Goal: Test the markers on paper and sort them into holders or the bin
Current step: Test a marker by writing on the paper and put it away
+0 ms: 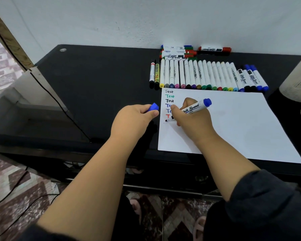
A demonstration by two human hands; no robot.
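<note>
A white sheet of paper (pixel 233 122) lies on the black table (pixel 97 80), with several coloured "Test" words down its left edge. My right hand (pixel 191 119) grips a blue whiteboard marker (pixel 195 106), its tip touching the paper under the red letter. Left of the sheet, my left hand (pixel 134 122) pinches the marker's blue cap (pixel 153 107). A long row of markers (pixel 207 75) lies side by side above the paper, and more markers (pixel 179 52) are stacked against the wall.
A red whiteboard marker (pixel 215 49) lies alone by the wall. A pale cylindrical container (pixel 299 79) stands at the right edge. A black cable (pixel 59 103) runs across the table's left part. The table's front edge is near my forearms.
</note>
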